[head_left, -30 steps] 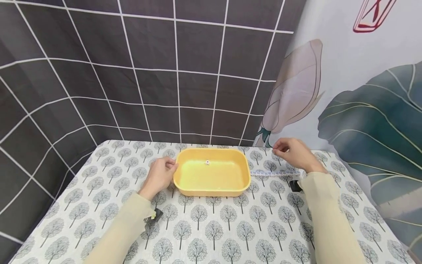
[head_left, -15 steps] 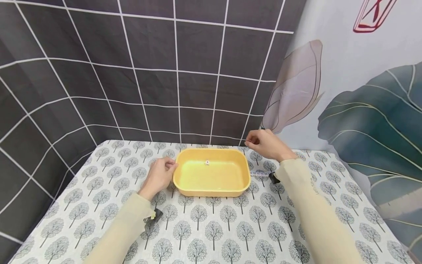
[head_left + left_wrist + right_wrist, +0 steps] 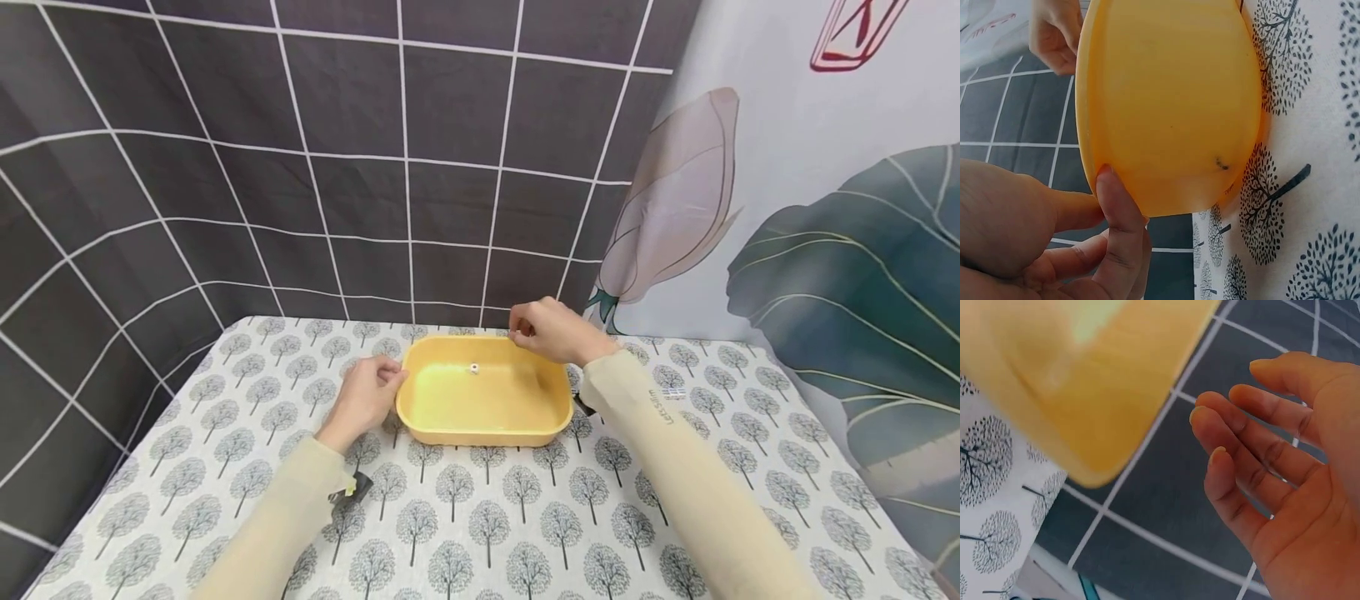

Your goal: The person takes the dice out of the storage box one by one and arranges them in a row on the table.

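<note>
A yellow oblong plastic basin (image 3: 483, 439) stands on the tree-patterned cloth. My left hand (image 3: 366, 393) pinches the rim at its left end; in the left wrist view, thumb and index finger meet on the rim of the basin (image 3: 1179, 94). My right hand (image 3: 551, 329) hovers over the back right of the basin. In the right wrist view, the right hand (image 3: 1291, 456) has loosely bent fingers and nothing between them, with the basin (image 3: 1104, 425) beside it. Inside the basin lies a small white piece (image 3: 474, 368) with a dark reddish dot.
A thin blue-and-white strip (image 3: 671, 393) lies on the cloth right of the basin, partly hidden by the right sleeve (image 3: 637, 417). Behind the table hang a dark curtain with white grid lines (image 3: 450, 200) and a pale flower-print curtain (image 3: 750, 167).
The right hand has moved left from beyond the basin's right side to over its back right part. The left hand and basin have stayed in place.
</note>
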### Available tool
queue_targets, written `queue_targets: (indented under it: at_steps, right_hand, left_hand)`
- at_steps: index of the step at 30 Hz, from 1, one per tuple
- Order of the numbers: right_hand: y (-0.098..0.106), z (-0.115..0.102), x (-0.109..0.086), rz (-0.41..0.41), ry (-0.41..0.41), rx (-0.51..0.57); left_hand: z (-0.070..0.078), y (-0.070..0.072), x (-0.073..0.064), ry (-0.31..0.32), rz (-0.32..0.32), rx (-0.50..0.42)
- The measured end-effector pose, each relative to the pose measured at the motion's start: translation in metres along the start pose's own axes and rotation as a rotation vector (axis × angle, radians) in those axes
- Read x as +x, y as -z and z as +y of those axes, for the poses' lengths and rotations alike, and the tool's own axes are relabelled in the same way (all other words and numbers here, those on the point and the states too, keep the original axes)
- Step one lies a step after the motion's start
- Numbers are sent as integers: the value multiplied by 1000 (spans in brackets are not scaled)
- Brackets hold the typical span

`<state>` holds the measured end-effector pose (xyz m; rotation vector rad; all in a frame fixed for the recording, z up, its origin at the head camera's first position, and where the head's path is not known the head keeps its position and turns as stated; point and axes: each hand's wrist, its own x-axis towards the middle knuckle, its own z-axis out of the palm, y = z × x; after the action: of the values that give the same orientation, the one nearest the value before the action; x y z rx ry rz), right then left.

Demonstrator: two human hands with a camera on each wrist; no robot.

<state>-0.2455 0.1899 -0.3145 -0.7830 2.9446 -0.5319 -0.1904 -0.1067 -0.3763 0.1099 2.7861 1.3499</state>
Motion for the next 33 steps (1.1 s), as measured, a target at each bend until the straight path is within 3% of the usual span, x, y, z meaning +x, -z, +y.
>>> queue_targets:
  at_steps: [10, 16, 25, 33]
  right_hand:
    - [-24, -11, 22, -78, 48, -115]
    - [-38, -21, 34, -139, 108, -117]
    - [-58, -29, 43, -225, 95, -171]
    - [-65, -32, 43, -277, 72, -128]
  left_hand:
    - [1, -2, 2, -10, -12, -2]
    - [0, -1, 2, 1, -14, -1]
    - [1, 0, 2, 7, -27, -11]
    - [1, 0, 1, 1, -20, 4]
